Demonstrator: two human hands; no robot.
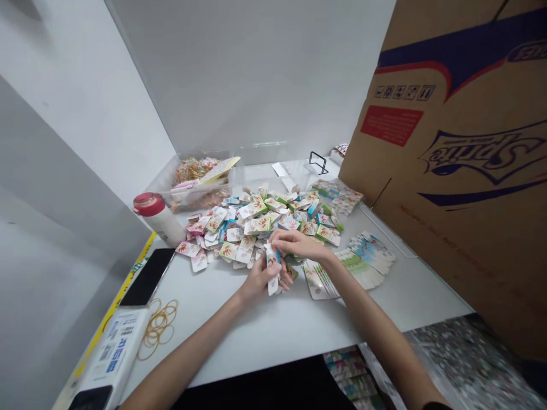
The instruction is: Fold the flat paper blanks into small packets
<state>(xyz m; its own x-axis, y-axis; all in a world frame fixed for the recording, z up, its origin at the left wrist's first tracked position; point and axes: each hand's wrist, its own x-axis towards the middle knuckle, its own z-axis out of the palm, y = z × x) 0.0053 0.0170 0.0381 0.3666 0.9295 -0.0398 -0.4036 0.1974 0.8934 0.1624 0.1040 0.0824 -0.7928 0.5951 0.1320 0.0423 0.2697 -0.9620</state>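
In the middle of the head view my left hand [261,276] is closed around a small blue-and-white printed carton [272,263], held upright with its white flap toward me. The fingers of my right hand [294,242] are bent together at the carton's top end; the fingertips partly hide that end. Just behind both hands lies a heap of similar small cartons [256,216] with green, pink and blue prints. To the right of my right forearm a fanned row of flat cartons [354,267] rests on the white table [239,353].
A large brown cardboard box [448,171] stands along the right side. At the left are a red-lidded bottle [160,219], a black phone [147,277], rubber bands [158,327] and a white box [113,347]. A clear bin [192,196] with small wrapped pieces sits behind.
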